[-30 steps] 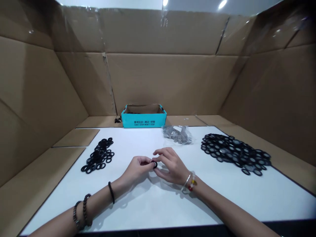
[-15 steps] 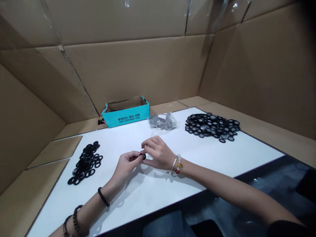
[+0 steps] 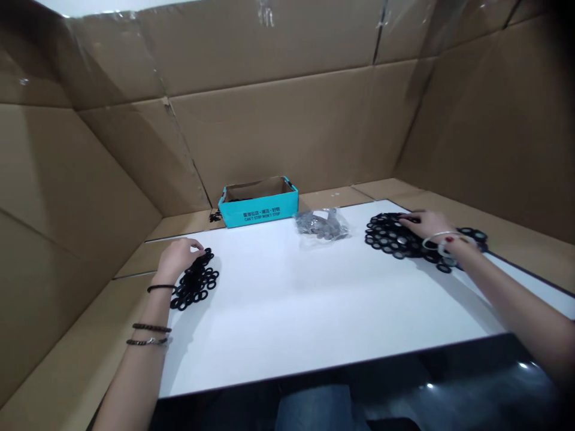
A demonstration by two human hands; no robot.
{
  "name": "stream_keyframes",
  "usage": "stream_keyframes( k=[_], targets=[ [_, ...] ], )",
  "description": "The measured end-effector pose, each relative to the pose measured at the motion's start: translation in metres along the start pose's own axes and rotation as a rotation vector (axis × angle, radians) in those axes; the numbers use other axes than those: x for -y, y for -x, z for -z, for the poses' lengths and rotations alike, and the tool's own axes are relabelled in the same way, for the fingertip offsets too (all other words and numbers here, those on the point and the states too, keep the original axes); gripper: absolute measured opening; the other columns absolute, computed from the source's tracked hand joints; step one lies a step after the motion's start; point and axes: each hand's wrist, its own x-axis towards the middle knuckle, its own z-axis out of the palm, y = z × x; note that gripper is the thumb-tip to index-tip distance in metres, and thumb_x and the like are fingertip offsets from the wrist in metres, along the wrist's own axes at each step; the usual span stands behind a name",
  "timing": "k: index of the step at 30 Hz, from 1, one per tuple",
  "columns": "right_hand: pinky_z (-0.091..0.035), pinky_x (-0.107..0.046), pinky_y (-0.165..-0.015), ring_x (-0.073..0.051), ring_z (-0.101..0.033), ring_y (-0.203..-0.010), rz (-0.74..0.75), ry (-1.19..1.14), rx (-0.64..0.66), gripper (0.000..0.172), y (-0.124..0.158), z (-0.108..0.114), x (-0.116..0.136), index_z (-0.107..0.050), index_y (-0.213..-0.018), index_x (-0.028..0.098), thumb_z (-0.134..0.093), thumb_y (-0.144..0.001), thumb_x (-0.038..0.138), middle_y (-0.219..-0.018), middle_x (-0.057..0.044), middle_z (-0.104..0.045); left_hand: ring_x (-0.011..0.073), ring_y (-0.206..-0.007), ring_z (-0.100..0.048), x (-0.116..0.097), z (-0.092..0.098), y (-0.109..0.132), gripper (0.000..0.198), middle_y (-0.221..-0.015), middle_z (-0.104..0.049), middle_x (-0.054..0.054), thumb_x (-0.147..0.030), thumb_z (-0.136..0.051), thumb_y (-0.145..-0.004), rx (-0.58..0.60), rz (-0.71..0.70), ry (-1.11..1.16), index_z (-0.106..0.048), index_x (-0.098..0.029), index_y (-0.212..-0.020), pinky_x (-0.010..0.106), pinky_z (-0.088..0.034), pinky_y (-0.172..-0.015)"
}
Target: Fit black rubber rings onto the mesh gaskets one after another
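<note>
My left hand (image 3: 178, 260) is at the far end of a loose pile of black rings (image 3: 191, 291) on the left. Its thumb and forefinger close at a ring there; the contact is partly hidden. On the right, my right hand (image 3: 429, 225) reaches over a larger pile of flat black-rimmed discs with grey centres (image 3: 385, 239). Its fingers are bent together at the pile's top, and whatever they pinch is too small to make out. The hand and wrist cover part of that pile.
A turquoise box (image 3: 260, 209) with an open top stands at the back, dark pieces inside. Beside it lies a clear plastic bag (image 3: 321, 225) of grey pieces. Small black pieces (image 3: 215, 216) lie left of the box. Cardboard walls (image 3: 291, 126) surround the white tabletop (image 3: 278, 311).
My hands were together mid-table around a small black ring. They have parted, the left to the ring pile and the right to the disc pile. The small ring is no longer seen there.
</note>
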Motion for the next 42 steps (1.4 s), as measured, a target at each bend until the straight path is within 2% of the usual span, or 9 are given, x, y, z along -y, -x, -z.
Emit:
stream_keyframes(
  k=[4, 9, 15, 19, 21, 24, 27, 33, 42],
  targets=[
    [-0.034, -0.038, -0.073, -0.03, -0.047, -0.105, 0.021, 0.025, -0.127, 0.04, 0.01, -0.008, 0.006, -0.061, -0.115, 0.018, -0.05, -0.083, 0.038, -0.125, -0.018, -0.051, 0.0294, -0.093, -0.058, 0.001, -0.013, 0.001, 0.022, -0.097, -0.066, 0.011, -0.035, -0.057, -0.071, -0.004, -0.018, -0.083, -0.071, -0.023, -0.084, 0.03, -0.04, -0.068],
    [-0.032, -0.037, -0.085, -0.026, -0.044, -0.108, 0.277, -0.021, -0.31, 0.036, 0.032, 0.0, 0.062, -0.061, -0.111, 0.017, -0.046, -0.084, 0.036, -0.118, -0.013, -0.055, 0.035, -0.104, -0.05, -0.009, -0.029, 0.0, 0.027, -0.101, -0.063, 0.017, -0.037, -0.061, -0.068, -0.033, -0.062, -0.183, -0.071, -0.018, -0.085, 0.036, -0.04, -0.075],
    [-0.033, -0.033, -0.082, -0.022, -0.047, -0.097, 0.579, 0.067, -0.041, 0.027, 0.06, -0.004, 0.148, -0.067, -0.095, 0.023, -0.044, -0.085, 0.033, -0.101, -0.008, -0.061, 0.0367, -0.105, -0.047, -0.009, -0.033, -0.002, 0.025, -0.104, -0.062, 0.016, -0.038, -0.062, -0.066, -0.121, -0.077, -0.138, -0.07, -0.019, -0.078, 0.042, -0.037, -0.08],
    [-0.034, -0.032, -0.076, -0.026, -0.044, -0.099, 0.571, 0.192, 0.047, 0.024, 0.062, -0.022, 0.175, -0.07, -0.086, 0.017, -0.047, -0.083, 0.02, -0.101, -0.014, -0.058, 0.0316, -0.097, -0.054, -0.019, -0.028, -0.003, 0.031, -0.096, -0.066, 0.012, -0.047, -0.06, -0.067, -0.195, -0.07, 0.237, -0.068, -0.019, -0.077, 0.036, -0.039, -0.076],
    [-0.034, -0.034, -0.076, -0.028, -0.043, -0.101, 0.59, 0.207, 0.037, 0.024, 0.06, -0.031, 0.179, -0.071, -0.084, 0.014, -0.047, -0.082, 0.015, -0.104, -0.017, -0.056, 0.0258, -0.087, -0.059, -0.03, -0.027, -0.001, 0.037, -0.091, -0.068, 0.009, -0.051, -0.059, -0.067, -0.081, -0.055, 0.628, -0.067, -0.018, -0.082, 0.031, -0.042, -0.071],
    [-0.032, -0.034, -0.078, -0.027, -0.041, -0.103, 0.689, 0.222, 0.042, 0.024, 0.057, -0.04, 0.177, -0.071, -0.084, 0.016, -0.047, -0.081, 0.013, -0.107, -0.016, -0.054, 0.0174, -0.077, -0.061, -0.052, -0.03, 0.007, 0.039, -0.092, -0.067, 0.007, -0.047, -0.064, -0.066, 0.238, 0.036, 1.197, -0.064, -0.017, -0.089, 0.026, -0.044, -0.068],
    [-0.031, -0.035, -0.079, -0.027, -0.039, -0.104, 0.768, 0.237, 0.047, 0.024, 0.056, -0.045, 0.173, -0.07, -0.084, 0.017, -0.047, -0.082, 0.014, -0.108, -0.015, -0.053, 0.0128, -0.073, -0.061, -0.074, -0.033, 0.021, 0.026, -0.093, -0.066, 0.006, -0.031, -0.07, -0.066, 0.479, 0.145, 1.51, -0.064, -0.017, -0.087, 0.024, -0.046, -0.068],
    [-0.03, -0.035, -0.078, -0.027, -0.041, -0.102, 0.813, 0.258, 0.022, 0.025, 0.054, -0.049, 0.171, -0.066, -0.091, 0.015, -0.041, -0.086, 0.015, -0.107, -0.016, -0.053, 0.0103, -0.063, -0.059, -0.098, -0.036, 0.041, 0.007, -0.074, -0.064, 0.003, -0.013, -0.063, -0.075, 0.682, 0.254, 1.727, -0.063, -0.015, -0.082, 0.023, -0.049, -0.064],
    [-0.03, -0.035, -0.077, -0.027, -0.041, -0.1, 0.831, 0.268, -0.006, 0.026, 0.048, -0.055, 0.167, -0.066, -0.089, 0.012, -0.04, -0.086, 0.013, -0.106, -0.017, -0.054, 0.0099, -0.063, -0.06, -0.099, -0.043, 0.041, 0.007, -0.076, -0.064, 0.003, -0.009, -0.061, -0.076, 0.711, 0.258, 1.765, -0.062, -0.013, -0.082, 0.022, -0.051, -0.062]
  ],
)
